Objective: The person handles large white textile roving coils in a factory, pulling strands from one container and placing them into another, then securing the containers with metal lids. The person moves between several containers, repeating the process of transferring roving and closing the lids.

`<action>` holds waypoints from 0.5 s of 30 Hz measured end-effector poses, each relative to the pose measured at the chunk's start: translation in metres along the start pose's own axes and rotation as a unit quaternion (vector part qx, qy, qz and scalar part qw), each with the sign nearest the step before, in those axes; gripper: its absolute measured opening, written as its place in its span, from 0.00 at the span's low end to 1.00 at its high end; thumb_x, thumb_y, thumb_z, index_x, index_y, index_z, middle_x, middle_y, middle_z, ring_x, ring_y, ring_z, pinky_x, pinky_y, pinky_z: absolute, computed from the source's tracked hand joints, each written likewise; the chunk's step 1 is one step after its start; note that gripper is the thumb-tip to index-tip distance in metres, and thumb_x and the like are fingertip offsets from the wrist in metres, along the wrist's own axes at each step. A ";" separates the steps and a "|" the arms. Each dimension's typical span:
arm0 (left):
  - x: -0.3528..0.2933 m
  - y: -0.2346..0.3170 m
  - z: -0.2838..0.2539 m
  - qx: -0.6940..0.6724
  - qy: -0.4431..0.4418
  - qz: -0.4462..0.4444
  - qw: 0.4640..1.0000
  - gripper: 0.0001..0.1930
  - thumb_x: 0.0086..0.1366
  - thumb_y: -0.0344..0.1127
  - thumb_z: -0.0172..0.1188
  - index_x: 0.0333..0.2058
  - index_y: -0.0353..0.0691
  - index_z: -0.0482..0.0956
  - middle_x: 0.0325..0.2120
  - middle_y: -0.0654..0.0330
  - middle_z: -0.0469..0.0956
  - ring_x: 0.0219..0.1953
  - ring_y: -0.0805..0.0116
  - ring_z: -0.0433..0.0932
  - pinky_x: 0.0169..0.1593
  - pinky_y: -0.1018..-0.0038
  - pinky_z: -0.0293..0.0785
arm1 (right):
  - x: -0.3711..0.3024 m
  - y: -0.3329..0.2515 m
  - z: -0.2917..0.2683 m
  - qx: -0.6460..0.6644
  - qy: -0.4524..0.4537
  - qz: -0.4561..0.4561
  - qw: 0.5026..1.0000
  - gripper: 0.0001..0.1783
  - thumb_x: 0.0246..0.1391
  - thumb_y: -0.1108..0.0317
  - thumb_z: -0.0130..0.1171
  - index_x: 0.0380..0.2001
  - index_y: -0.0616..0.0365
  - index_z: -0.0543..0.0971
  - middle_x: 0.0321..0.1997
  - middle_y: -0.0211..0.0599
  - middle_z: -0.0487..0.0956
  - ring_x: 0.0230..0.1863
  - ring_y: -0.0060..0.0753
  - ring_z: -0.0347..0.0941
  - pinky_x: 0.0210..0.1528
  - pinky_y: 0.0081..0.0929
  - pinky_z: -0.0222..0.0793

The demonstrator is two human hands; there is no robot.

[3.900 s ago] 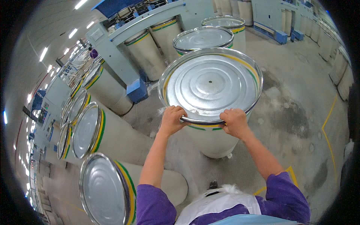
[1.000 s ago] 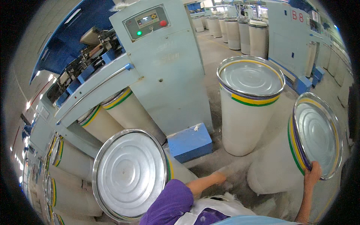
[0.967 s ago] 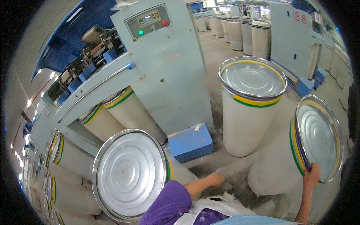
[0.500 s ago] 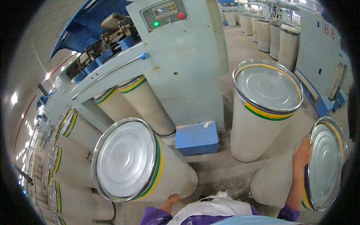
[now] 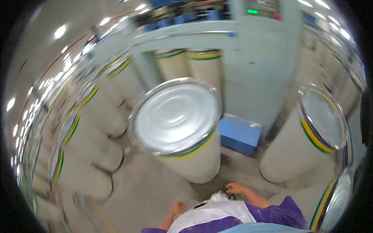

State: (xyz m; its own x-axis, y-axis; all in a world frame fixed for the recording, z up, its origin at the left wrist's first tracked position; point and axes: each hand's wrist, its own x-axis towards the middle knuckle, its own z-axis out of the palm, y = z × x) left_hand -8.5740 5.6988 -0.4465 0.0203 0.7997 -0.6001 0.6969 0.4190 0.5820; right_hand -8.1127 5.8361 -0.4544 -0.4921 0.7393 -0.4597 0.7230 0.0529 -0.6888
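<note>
My left hand [image 5: 178,208] is low in front of me, beside the white apron [image 5: 210,214], touching no can. Its fingers are smeared, so their shape is unclear. My right hand [image 5: 236,188] hovers near my waist, fingers loosely bent and apart, with nothing visible in it. Close to it, a tuft of white fluff [image 5: 219,197] shows at the apron's top. Ahead of both hands stands a tall cream can [image 5: 194,167] with a round silvery top and green and yellow bands. Another such can [image 5: 297,149] stands to the right, and part of a third [image 5: 324,206] shows at lower right.
A pale green machine [image 5: 258,77] with a rail [image 5: 186,35] rises behind the near can. At its foot lies a blue box [image 5: 241,134]. Two cans [image 5: 206,68] stand under the machine. Several more cans [image 5: 87,163] line the left side.
The view has swung left, so the cans and machine appear farther right. My right hand has come off the rim of the right-hand can to my waist. My left hand is now apart from the near can.
</note>
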 end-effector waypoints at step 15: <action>-0.410 -0.336 0.167 -0.111 0.317 -0.500 0.798 0.18 0.59 0.48 0.56 0.37 0.40 0.84 0.39 0.49 0.82 0.43 0.47 0.80 0.45 0.55 0.76 | 0.186 -0.226 0.128 -0.383 -0.193 -0.033 0.903 0.16 0.48 0.54 0.60 0.28 0.57 0.81 0.27 0.39 0.81 0.27 0.44 0.78 0.33 0.44 0.72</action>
State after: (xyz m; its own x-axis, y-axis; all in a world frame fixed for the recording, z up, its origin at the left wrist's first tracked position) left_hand -8.6966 5.1580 -0.4874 -0.8827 0.0446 -0.4679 -0.0082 0.9939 0.1102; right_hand -8.4296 5.8755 -0.4556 -0.5715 0.4373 -0.6944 0.7369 0.6457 -0.1999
